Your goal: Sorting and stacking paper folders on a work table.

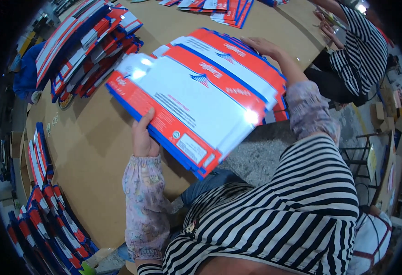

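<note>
A stack of flat printed cardboard box blanks (182, 98), red, white and blue, lies tilted in front of me. A second, similar layer of blanks (251, 68) fans out behind it. My left hand (145, 137) grips the stack's near left edge, thumb on top and the other fingers hidden underneath. On the far right edge rests my right hand (261, 46), its fingers stretched along the blue-edged blanks and its thumb out of sight. The right end of the pile reaches past the table edge, over the floor.
Tall piles of folded blanks (91, 46) stand at the far left of the brown table (91, 169). More bundles (49, 224) sit at the near left, and loose blanks (231, 11) at the far edge. Rubber bands (52, 123) lie leftward. A co-worker in stripes (361, 55) is at the right.
</note>
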Tool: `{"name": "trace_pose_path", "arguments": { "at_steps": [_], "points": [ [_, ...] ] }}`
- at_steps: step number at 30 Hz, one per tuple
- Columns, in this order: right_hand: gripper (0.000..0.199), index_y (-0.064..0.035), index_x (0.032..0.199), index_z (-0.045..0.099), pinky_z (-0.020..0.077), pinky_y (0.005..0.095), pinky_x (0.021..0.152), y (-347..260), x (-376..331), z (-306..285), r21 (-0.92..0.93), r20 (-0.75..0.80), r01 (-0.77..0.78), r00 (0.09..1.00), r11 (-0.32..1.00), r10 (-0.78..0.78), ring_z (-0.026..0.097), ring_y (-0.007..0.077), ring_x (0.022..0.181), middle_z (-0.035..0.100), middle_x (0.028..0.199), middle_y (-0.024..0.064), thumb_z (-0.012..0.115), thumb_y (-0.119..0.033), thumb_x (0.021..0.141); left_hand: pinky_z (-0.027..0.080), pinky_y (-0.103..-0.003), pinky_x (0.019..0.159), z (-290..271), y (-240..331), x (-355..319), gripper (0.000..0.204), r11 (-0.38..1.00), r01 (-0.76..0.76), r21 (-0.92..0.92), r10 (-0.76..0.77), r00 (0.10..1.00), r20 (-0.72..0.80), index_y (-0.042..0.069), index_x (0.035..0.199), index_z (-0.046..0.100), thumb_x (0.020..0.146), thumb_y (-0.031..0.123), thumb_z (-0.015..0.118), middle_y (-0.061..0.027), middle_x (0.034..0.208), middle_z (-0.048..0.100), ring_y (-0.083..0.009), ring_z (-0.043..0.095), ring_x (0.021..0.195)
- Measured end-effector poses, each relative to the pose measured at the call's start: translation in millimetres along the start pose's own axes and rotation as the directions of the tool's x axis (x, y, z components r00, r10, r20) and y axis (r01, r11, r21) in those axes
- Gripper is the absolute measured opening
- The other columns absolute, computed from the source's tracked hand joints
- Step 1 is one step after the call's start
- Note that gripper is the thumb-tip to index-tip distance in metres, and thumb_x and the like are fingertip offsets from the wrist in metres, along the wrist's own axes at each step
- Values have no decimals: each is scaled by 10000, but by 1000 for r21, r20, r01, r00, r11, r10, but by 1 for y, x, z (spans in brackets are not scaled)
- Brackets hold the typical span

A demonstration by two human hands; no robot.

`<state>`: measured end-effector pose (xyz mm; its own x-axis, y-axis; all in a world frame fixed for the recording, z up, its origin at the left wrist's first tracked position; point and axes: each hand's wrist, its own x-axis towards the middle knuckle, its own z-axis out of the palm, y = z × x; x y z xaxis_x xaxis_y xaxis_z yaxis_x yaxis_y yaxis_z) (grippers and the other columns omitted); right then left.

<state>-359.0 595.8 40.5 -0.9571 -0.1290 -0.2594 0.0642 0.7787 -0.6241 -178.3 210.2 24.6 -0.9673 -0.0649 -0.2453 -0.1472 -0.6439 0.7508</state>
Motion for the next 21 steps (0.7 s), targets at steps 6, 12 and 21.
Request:
{"name": "trace_pose_path", "arguments": {
  "at_steps": [6, 12, 21],
  "points": [
    [725, -70, 1354, 413, 353, 403, 1018, 47, -28, -21, 338, 16, -53, 999, 940, 51, 391, 253, 1264, 428, 1362, 155, 420, -617, 878, 516, -345, 805, 12, -43, 26, 342, 982, 137, 133, -138, 990, -6, -41, 1138, 519, 862, 140, 611, -144, 1037, 634, -238, 642, 893],
    [803, -6, 1389, 327, 289, 382, 1060, 48, -55, -19, 203, 34, -167, 986, 965, 164, 323, 266, 1324, 350, 1421, 186, 449, -607, 871, 497, -334, 775, 32, -64, 62, 322, 830, -136, 541, 122, 991, 63, -57, 1004, 583, 803, 174, 681, -149, 995, 638, -221, 631, 856],
    [598, 14, 1245, 481, 427, 285, 866, 50, -92, -2, 345, -40, -29, 998, 938, 46, 552, 161, 983, 592, 1070, 96, 646, -389, 835, 491, -361, 835, 55, -60, 64, 555, 803, -131, 581, 57, 988, 143, -22, 1149, 473, 739, 239, 741, -185, 1080, 614, -246, 627, 938]
  ]
}}
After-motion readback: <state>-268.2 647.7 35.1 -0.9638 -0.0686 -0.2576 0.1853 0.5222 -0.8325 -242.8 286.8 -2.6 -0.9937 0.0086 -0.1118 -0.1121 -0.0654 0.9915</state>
